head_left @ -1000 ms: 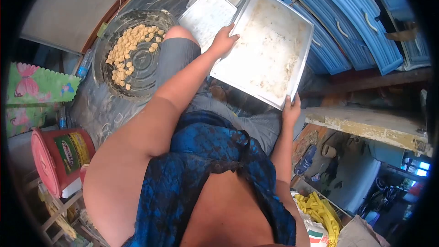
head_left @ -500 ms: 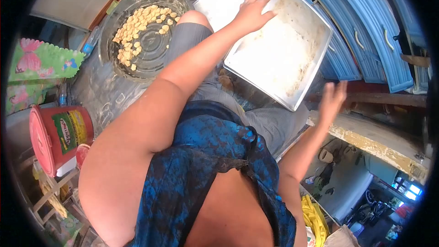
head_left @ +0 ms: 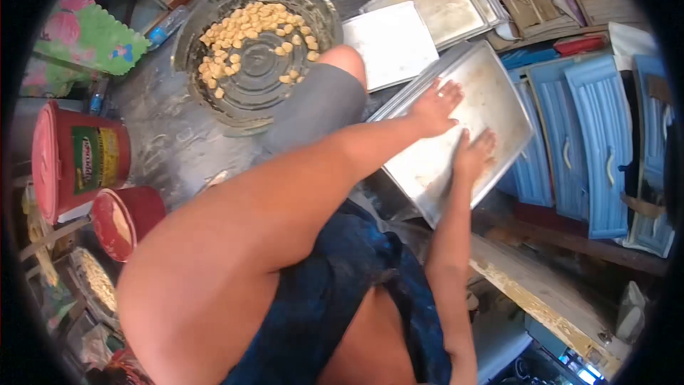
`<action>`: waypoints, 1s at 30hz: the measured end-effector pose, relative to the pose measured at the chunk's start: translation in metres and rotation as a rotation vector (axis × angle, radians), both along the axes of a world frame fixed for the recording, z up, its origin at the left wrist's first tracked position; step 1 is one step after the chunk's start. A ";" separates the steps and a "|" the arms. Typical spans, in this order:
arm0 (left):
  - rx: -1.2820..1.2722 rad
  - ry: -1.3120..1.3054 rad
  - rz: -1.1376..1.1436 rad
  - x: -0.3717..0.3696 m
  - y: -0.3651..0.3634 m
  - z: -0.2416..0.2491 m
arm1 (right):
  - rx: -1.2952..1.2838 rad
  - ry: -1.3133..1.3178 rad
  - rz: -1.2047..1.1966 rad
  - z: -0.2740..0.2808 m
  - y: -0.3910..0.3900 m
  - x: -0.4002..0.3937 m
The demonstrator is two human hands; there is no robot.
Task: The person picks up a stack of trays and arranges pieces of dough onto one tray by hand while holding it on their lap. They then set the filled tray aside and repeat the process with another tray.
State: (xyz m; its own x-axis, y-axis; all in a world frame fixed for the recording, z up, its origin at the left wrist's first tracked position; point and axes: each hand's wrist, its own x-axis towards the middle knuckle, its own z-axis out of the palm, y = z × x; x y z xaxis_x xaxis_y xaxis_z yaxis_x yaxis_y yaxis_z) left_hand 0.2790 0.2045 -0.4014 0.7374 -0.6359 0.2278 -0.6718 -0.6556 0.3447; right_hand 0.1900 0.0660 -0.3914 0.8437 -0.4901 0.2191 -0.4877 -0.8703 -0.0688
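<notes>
A rectangular metal baking tray (head_left: 509, 110) lies tilted to the right of my knee, with the rims of other trays stacked under it. My left hand (head_left: 436, 108) rests on its inner surface, fingers spread and holding nothing. Close beside it, my right hand (head_left: 476, 157) lies over the tray's lower side, fingers stretched out and likewise holding nothing. A white flat tray (head_left: 390, 46) sits just beyond my knee. Behind that is another metal tray (head_left: 434, 3) with a stained bottom. Left of my knee, a large dark round basin (head_left: 260, 103) holds many small pale dough pieces (head_left: 256, 20).
A red lidded bucket (head_left: 103, 157) and a smaller red tub (head_left: 142, 210) stand at left. Blue louvred cabinet doors (head_left: 598, 142) line the right side, above a worn wooden ledge (head_left: 527, 289). A green patterned cloth (head_left: 92, 39) hangs at upper left.
My right hand has come from the air at right onto the tray. My left hand has moved from the tray's far edge onto its surface. The view has shifted.
</notes>
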 end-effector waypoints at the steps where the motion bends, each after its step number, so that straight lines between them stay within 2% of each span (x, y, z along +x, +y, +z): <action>1: 0.022 0.026 -0.004 0.000 0.004 0.006 | 0.029 0.023 0.006 0.001 -0.003 0.000; 5: -0.039 0.055 0.007 0.005 0.007 0.007 | 0.076 0.051 -0.013 0.005 -0.010 0.003; 7: -0.113 0.287 -0.164 0.014 0.020 0.020 | 0.185 0.099 -0.120 0.024 0.002 0.013; 8: -0.111 0.295 -0.146 0.024 0.036 0.031 | 0.188 0.110 -0.103 0.028 0.004 0.027; 10: -0.343 0.206 -0.084 0.042 0.083 0.044 | 0.649 -0.445 0.151 0.029 0.003 0.059; 12: -0.733 0.303 0.027 0.073 0.146 0.027 | 0.747 -0.508 0.256 0.076 0.080 0.098; 14: -0.874 0.316 0.307 0.092 0.222 0.003 | 0.820 -0.479 0.579 0.084 0.141 0.145; 15: -0.740 0.286 0.456 0.096 0.258 -0.020 | 0.794 -0.379 0.595 0.073 0.163 0.170; 16: -0.654 0.544 0.573 0.094 0.293 -0.043 | 0.816 -0.251 0.572 0.081 0.207 0.178; 17: -0.478 0.786 0.546 0.080 0.325 -0.040 | 0.878 -0.207 0.676 0.073 0.242 0.189; 18: -0.226 0.839 0.469 0.070 0.346 -0.073 | 0.900 -0.158 0.785 0.052 0.270 0.202; 19: -0.075 1.019 0.374 0.053 0.363 -0.113 | 0.888 -0.095 0.873 0.027 0.296 0.211; 20: 0.044 1.072 0.238 0.027 0.374 -0.138 | 0.732 0.068 0.920 0.002 0.316 0.217; 21: 0.092 1.124 0.230 -0.005 0.383 -0.155 | 0.719 0.182 0.907 -0.027 0.331 0.213; 22: 0.196 1.037 0.175 -0.036 0.389 -0.180 | 0.592 0.414 0.812 -0.035 0.344 0.199; 23: 0.297 0.951 0.122 -0.060 0.391 -0.196 | 0.424 0.815 0.787 -0.023 0.355 0.192; 24: 0.304 0.966 0.120 -0.076 0.385 -0.190 | 0.435 0.827 0.785 -0.020 0.356 0.191; 26: 0.368 0.933 0.417 -0.086 0.369 -0.167 | 0.391 0.998 1.112 -0.020 0.353 0.194; 27: 0.337 0.777 0.433 -0.098 0.367 -0.189 | 0.446 0.924 1.041 -0.034 0.349 0.203; 28: 0.340 0.787 0.437 -0.103 0.363 -0.193 | 0.452 0.933 1.046 -0.033 0.345 0.205; 30: 0.317 0.759 0.441 -0.103 0.347 -0.195 | 0.567 0.712 0.918 -0.019 0.344 0.214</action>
